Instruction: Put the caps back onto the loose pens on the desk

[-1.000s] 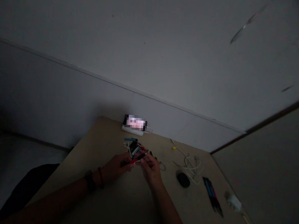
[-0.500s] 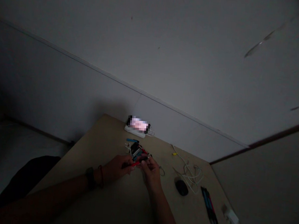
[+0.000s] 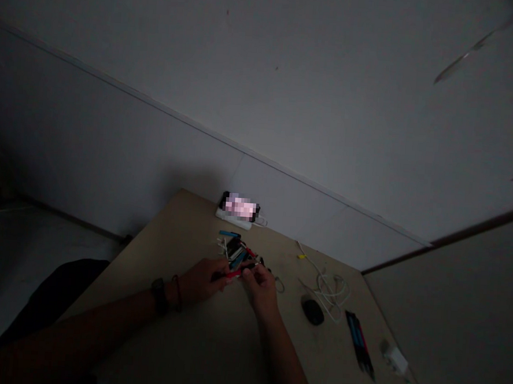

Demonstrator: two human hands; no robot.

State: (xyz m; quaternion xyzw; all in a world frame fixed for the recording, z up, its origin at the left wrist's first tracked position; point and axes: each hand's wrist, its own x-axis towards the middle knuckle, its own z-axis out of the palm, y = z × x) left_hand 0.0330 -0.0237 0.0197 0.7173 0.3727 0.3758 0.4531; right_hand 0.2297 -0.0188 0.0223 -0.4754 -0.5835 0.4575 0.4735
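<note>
My left hand (image 3: 203,278), with a dark watch and a red band at the wrist, is closed on the left end of a red and black pen (image 3: 234,273). My right hand (image 3: 261,286) pinches the pen's black right end between thumb and fingers. The pen lies roughly level between the two hands, just above the table. Right behind them is a heap of pen parts (image 3: 234,250), with black, white, blue and red pieces; my fingers hide part of it. A blue piece (image 3: 229,234) lies at the heap's far edge. Dim light blurs the small details.
A lit phone (image 3: 239,207) leans on a white block (image 3: 233,219) by the wall. To the right lie a black mouse (image 3: 312,311), a tangled white cable (image 3: 331,292), a group of blue, red and black pens (image 3: 360,344) and a white plug (image 3: 396,360) along the table (image 3: 171,233).
The view has shifted slightly. Both hands still grip the red and black pen, in nearly the same pose; little else differs.
</note>
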